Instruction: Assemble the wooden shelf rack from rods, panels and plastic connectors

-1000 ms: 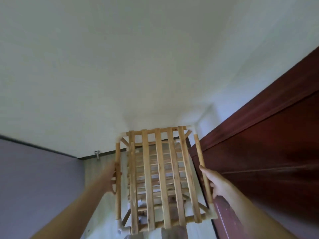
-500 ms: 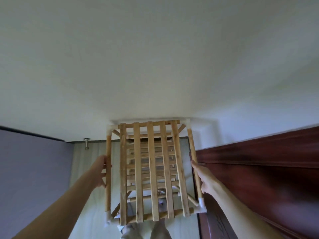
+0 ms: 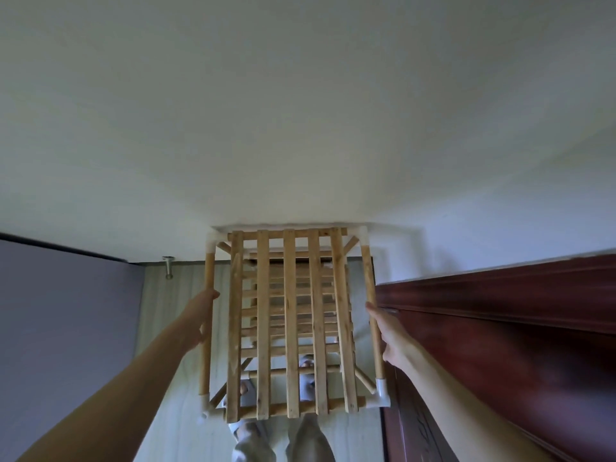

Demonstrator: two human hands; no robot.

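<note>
**Assembled rack held by both side rods against the white wall**

The wooden shelf rack (image 3: 291, 323) fills the lower middle of the frame, seen from above down through its stacked tiers. Its top panel (image 3: 289, 328) has five long slats running from the near edge up toward the centre of the frame, and more slatted tiers show below through the gaps. White plastic connectors sit at the corners: one at the upper left (image 3: 211, 242), one at the upper right (image 3: 363, 236), one at the lower right (image 3: 381, 395) and one at the lower left (image 3: 205, 406).

The left hand (image 3: 199, 320) grips the left side rod (image 3: 208, 323) about midway along it, fingers curled round the rod from outside. The right hand (image 3: 388, 335) clamps the right side rod (image 3: 372, 315) at much the same height, thumb lying along the rod and the other fingers wrapped behind it. Both forearms reach in from the lower corners.

The rack's far edge lies at the foot of the white wall (image 3: 300, 111) that takes up the upper half. A dark red wooden door (image 3: 500, 345) stands at the right, just beside the right rod. A grey-violet surface (image 3: 66, 328) fills the left side, with a small metal stopper (image 3: 169, 266) near its top. Pale floor (image 3: 173, 328) shows beneath, and the person's legs (image 3: 283, 438) appear at the bottom edge.
</note>
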